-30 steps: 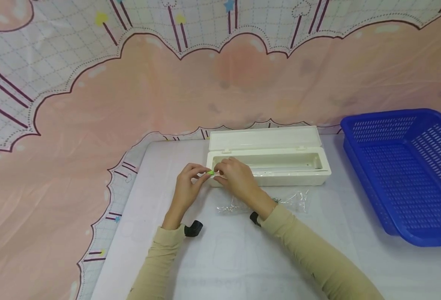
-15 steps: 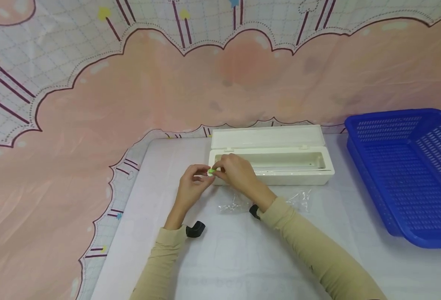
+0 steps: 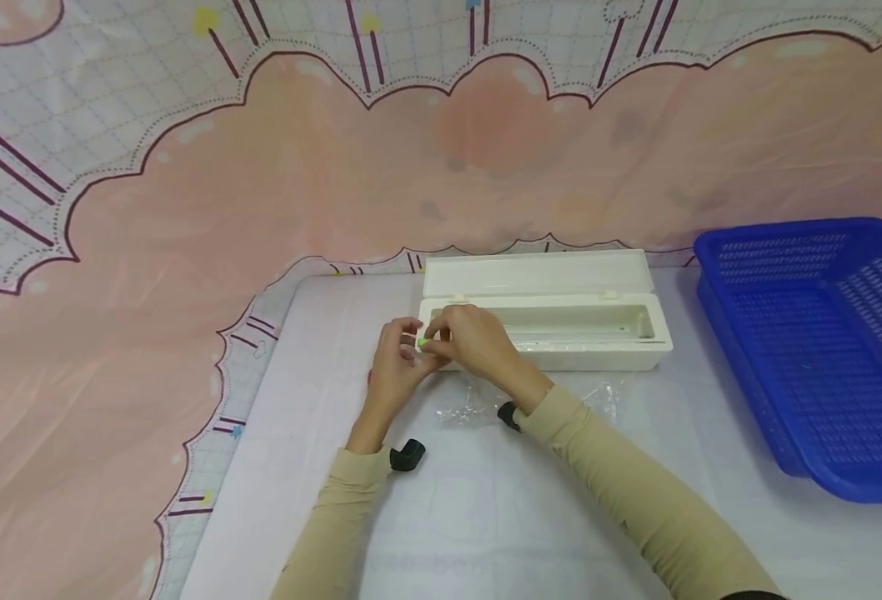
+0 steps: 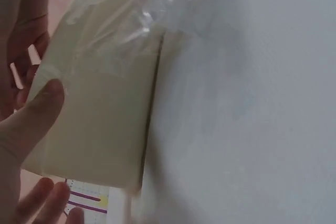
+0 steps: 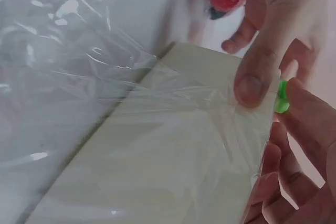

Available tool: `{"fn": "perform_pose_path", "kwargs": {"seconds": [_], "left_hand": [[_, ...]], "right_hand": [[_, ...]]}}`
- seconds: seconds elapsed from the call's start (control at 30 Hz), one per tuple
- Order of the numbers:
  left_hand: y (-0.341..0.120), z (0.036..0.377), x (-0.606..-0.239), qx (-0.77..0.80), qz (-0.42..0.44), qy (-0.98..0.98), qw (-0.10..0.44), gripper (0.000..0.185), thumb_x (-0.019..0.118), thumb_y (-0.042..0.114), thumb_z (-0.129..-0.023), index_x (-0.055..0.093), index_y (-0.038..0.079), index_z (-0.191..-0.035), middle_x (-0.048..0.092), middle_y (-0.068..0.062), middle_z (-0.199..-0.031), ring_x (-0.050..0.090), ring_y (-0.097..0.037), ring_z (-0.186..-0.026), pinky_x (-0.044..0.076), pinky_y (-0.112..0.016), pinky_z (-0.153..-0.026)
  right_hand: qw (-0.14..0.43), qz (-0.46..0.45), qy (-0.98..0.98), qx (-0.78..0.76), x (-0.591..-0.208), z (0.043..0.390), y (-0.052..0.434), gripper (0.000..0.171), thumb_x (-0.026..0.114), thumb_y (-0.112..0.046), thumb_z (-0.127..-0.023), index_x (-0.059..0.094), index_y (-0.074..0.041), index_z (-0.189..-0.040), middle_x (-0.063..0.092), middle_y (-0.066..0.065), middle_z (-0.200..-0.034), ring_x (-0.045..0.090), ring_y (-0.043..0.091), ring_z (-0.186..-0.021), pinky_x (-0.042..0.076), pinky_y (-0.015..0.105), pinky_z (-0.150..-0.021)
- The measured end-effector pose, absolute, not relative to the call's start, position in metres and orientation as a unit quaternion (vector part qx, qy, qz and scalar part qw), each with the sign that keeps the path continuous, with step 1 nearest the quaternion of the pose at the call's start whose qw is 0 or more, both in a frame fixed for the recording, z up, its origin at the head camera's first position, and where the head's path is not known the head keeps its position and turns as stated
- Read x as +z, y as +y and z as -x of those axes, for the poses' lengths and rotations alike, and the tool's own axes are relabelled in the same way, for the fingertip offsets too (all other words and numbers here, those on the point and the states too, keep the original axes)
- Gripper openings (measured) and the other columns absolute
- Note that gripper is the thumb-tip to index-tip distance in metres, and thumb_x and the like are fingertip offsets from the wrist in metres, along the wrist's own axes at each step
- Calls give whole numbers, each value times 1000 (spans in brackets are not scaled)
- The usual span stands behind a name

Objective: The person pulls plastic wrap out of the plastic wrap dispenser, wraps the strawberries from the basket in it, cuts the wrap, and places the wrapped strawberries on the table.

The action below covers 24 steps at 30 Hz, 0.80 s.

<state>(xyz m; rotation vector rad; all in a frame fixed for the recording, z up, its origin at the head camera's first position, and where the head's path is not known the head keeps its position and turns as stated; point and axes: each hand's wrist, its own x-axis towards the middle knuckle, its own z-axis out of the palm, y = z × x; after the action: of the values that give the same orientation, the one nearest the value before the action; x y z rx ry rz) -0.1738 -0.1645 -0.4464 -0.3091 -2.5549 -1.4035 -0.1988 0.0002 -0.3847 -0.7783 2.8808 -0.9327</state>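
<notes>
Where the two hands meet at centre frame, we see the left hand point(image 3: 394, 367) and right hand point(image 3: 465, 337) both pinching a small green piece point(image 3: 423, 341) at the left end of the open white box point(image 3: 598, 354) on the desk point(image 3: 486, 517); crumpled clear film point(image 3: 606, 398) lies just below the box, a blue basket point(image 3: 824, 350) far right

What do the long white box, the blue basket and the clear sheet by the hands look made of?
The long white open box looks like smooth, slightly glossy moulded plastic, with a hinged lid and clip tabs. The blue slotted basket appears to be rigid plastic, its walls and floor perforated. The clear crinkled sheet seems thin plastic film: transparent, creased, with bright glints.
</notes>
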Motion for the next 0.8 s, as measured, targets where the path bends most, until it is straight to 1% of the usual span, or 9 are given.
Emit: {"fn": "perform_pose_path", "kwargs": {"seconds": [0.1, 0.17, 0.27, 0.37, 0.5, 0.67, 0.73, 0.8], "left_hand": [[-164, 173, -444, -421, 121, -891, 121, 57, 88, 22, -76, 65, 11, -126, 54, -15, -128, 56, -29, -110, 52, -42, -84], [-164, 173, -443, -396, 121, -902, 125, 53, 88, 26, -76, 70, 15, -125, 56, -13, -131, 55, -31, -114, 51, -46, -89], [-165, 173, -441, -364, 118, -914, 137, 54, 88, 30, -74, 71, 18, -124, 60, -12, -131, 56, -32, -117, 49, -48, -94], [-167, 172, -441, -340, 118, -920, 156, 56, 89, 31, -72, 72, 17, -123, 63, -11, -130, 58, -32, -115, 50, -47, -95], [-167, 171, -443, -319, 117, -921, 189, 55, 89, 33, -69, 73, 19, -120, 68, -10, -126, 64, -31, -110, 52, -46, -92], [-164, 170, -444, -304, 127, -916, 227, 52, 90, 37, -67, 76, 22, -114, 71, -8, -119, 71, -29, -100, 54, -45, -79], [-164, 170, -443, -304, 134, -913, 237, 51, 90, 37, -67, 76, 21, -113, 71, -9, -118, 73, -27, -93, 54, -43, -74], [-167, 169, -442, -301, 138, -912, 241, 51, 89, 38, -67, 76, 19, -113, 71, -10, -117, 73, -23, -82, 54, -39, -68]], "right_hand": [[13, 249, 925, -288, -382, 199, 0, 19, 77, -30, -88, 79, -16, -99, 65, -4, -78, 56, 11, -69, 44, 25, -59], [16, 259, 926, -275, -381, 199, 1, 20, 75, -29, -89, 78, -15, -104, 65, -3, -81, 57, 12, -71, 46, 25, -61], [16, 274, 928, -254, -380, 200, 3, 20, 74, -28, -91, 78, -14, -105, 67, -2, -86, 59, 12, -75, 49, 26, -64], [14, 286, 926, -245, -378, 199, 4, 19, 72, -25, -92, 77, -12, -105, 68, 0, -89, 59, 13, -78, 50, 27, -67], [4, 300, 924, -239, -378, 195, 8, 15, 70, -21, -93, 77, -9, -98, 66, 3, -89, 58, 16, -79, 51, 30, -69], [-10, 314, 922, -226, -379, 191, 19, 13, 69, -17, -93, 75, -6, -91, 64, 6, -84, 57, 20, -79, 51, 32, -71], [-13, 316, 921, -226, -378, 191, 28, 12, 70, -15, -92, 75, -5, -87, 63, 6, -83, 57, 21, -78, 51, 32, -71], [-15, 316, 921, -228, -377, 190, 38, 11, 71, -14, -91, 74, -6, -84, 62, 6, -80, 57, 21, -77, 50, 33, -70]]}}
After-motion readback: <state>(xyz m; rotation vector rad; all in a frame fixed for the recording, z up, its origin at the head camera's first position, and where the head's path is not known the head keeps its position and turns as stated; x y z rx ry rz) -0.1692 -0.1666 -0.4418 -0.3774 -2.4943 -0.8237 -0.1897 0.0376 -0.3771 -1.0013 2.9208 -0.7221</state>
